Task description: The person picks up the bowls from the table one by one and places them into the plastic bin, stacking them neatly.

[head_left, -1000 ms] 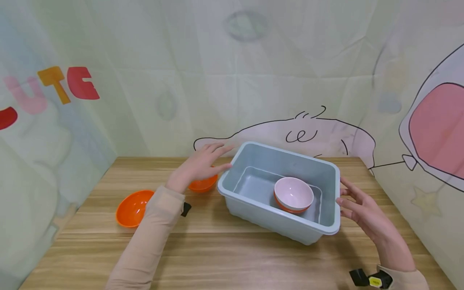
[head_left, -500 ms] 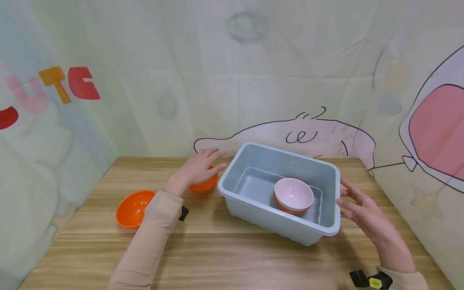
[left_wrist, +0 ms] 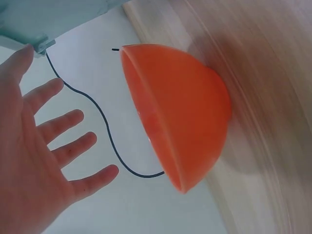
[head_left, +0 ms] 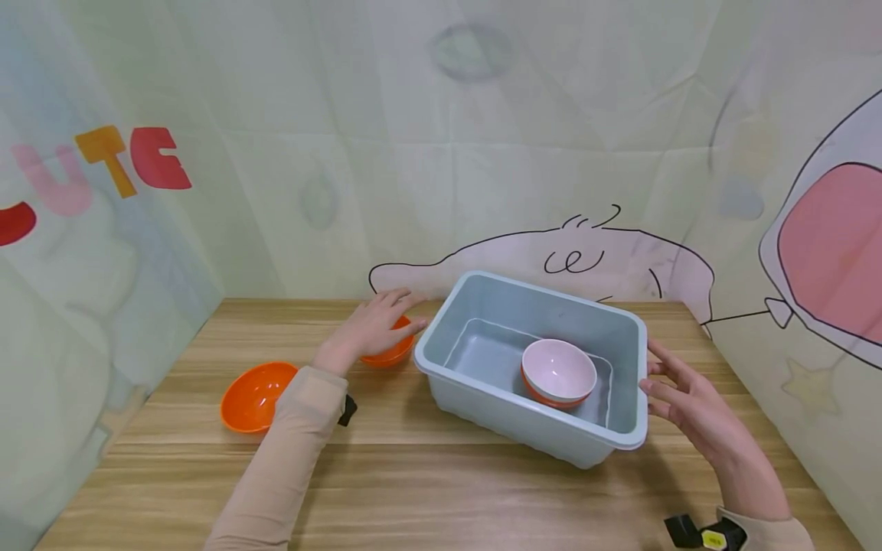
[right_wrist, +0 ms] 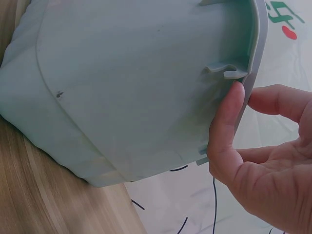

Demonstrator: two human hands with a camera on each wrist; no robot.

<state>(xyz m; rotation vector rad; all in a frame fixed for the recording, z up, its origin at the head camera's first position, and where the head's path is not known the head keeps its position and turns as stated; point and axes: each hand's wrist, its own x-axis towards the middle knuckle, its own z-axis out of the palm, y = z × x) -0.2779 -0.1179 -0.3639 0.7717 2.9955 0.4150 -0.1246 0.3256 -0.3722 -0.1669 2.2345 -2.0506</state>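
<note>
My left hand [head_left: 372, 329] hovers with spread fingers over a small orange bowl [head_left: 391, 355], partly hiding it. In the left wrist view the fingers and the upright orange bowl [left_wrist: 187, 112] are apart. My right hand [head_left: 692, 405] grips the rim at the right end of a grey-blue plastic tub [head_left: 524, 428]; the right wrist view has its fingers at both sides of the tub's rim [right_wrist: 251, 73]. Inside the tub, toward the right, a bowl with a pale pink inside [head_left: 558, 369] sits nested in or stacked on an orange-red one.
A larger orange bowl [head_left: 253, 399] stands at the left, partly behind the left sleeve [head_left: 292, 428]. Everything rests on a wood-grain table [head_left: 427, 497]. A printed cloth backdrop [head_left: 344, 153] rises behind the table and along its sides.
My left hand has come down and slightly left, away from the tub's left rim and over the small orange bowl. The right hand and the tub stay in place.
</note>
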